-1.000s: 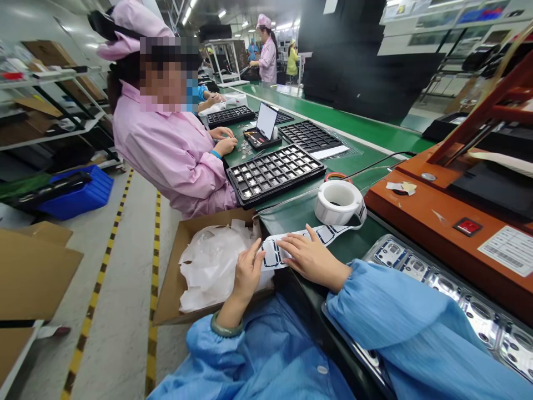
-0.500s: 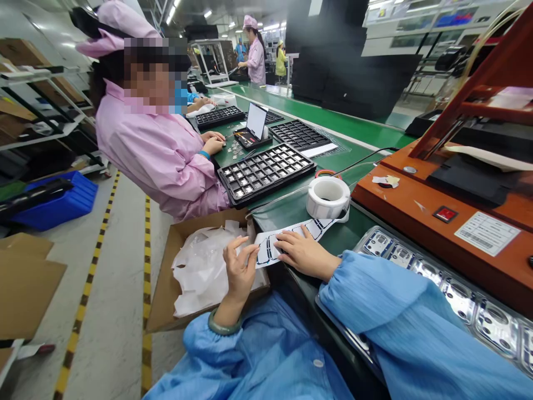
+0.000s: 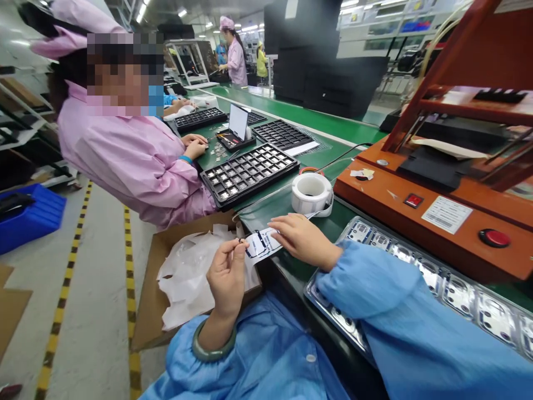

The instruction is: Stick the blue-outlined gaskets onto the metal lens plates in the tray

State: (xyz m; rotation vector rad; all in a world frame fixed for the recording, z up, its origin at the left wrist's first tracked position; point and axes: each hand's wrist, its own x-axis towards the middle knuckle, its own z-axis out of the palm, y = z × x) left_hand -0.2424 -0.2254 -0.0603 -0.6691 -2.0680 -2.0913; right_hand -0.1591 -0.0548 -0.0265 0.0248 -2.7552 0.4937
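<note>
sticker strip: a white backing strip (image 3: 257, 256) printed with dark-outlined frames, lying at the front edge of the green bench (image 3: 263, 215), its free end jutting out above the cardboard box (image 3: 144, 314).
long axis: slanting from the white roll (image 3: 308, 191) on the far right, beneath the right hand, down to the left hand's fingertips; the free end points left and toward the wearer.
left hand: this one (image 3: 228, 272) is nearest the free end, thumb and forefinger pinched together on a dark frame edge there, other fingers curled; whether that edge is lifted from the backing, i cannot tell.
right hand: palm down (image 3: 302, 239), fingers loosely extended across the strip, gripping nothing visible; it sits between the roll and the left hand, nearer the roll.
box contents: crumpled white paper (image 3: 187, 278), just below the left hand.
right sleeve side: a clear tray of silver plates (image 3: 458, 294), partly covered by the blue sleeve (image 3: 387, 311), in front of the orange machine (image 3: 375, 189).
beyond: a black compartment tray (image 3: 250, 173) beside a co-worker in pink (image 3: 125, 161).
</note>
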